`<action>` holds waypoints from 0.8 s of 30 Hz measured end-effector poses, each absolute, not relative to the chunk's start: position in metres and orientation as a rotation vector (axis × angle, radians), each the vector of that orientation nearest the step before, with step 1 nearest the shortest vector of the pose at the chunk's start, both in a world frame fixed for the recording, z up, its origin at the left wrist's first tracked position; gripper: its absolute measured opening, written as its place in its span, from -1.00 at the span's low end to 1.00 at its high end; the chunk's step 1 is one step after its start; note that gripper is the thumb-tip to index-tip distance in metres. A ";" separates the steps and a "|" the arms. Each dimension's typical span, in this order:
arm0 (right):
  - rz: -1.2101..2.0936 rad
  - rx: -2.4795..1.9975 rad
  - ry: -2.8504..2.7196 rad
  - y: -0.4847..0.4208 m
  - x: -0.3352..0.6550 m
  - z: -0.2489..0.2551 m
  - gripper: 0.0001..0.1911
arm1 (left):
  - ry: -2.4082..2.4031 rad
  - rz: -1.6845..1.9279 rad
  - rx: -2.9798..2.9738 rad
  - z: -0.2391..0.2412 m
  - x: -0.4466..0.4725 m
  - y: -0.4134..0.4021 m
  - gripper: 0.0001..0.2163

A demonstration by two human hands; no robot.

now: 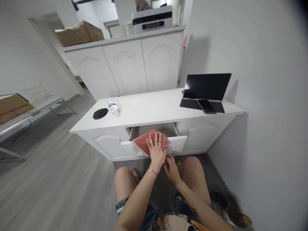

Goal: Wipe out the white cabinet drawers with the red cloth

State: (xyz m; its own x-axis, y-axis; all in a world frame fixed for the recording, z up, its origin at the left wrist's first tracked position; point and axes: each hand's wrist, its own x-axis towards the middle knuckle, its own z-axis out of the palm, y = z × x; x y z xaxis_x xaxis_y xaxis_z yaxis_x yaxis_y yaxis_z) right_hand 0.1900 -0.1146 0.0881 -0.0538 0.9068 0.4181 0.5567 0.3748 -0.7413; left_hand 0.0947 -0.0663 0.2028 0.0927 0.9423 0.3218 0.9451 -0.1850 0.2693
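Cloth: red, draped over top edge of drawer front (pixel 177 144), L of its ctr.; the cloth (pixel 141 143) lies under L hand.
L hand (pixel 157 144): fingers extended flat on cloth; thumb hidden, so can't tell if gripping.
R hand (pixel 172 168): fingers bent, just below drawer front, nr. L wrist; grasp can't tell.
Drawer (pixel 166 128): pulled out of white cabinet (pixel 149 109).
Cabinet top: bottle (pixel 113 106) at L; phone (pixel 207 106) by tablet (pixel 207 86) at R.
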 end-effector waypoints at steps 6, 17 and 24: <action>0.473 -1.388 -1.686 -0.138 0.202 0.076 -0.79 | -1.787 -0.671 -2.467 0.198 0.130 -0.063 -0.35; 0.467 -1.308 -1.760 -0.168 0.203 0.057 -0.79 | -1.390 -0.647 -2.589 0.190 0.157 -0.062 -0.37; 0.428 -1.241 -1.691 -0.174 0.215 0.077 -0.79 | -1.168 -0.544 -2.696 0.179 0.137 -0.056 -0.43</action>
State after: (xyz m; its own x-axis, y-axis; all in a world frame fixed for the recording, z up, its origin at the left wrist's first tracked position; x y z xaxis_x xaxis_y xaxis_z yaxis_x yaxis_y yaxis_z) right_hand 0.2147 -0.1744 0.0766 -0.0222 0.8733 0.4866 0.5371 0.4210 -0.7309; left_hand 0.1375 -0.0559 0.1788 0.6303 0.6734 0.3863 0.7292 -0.6843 0.0032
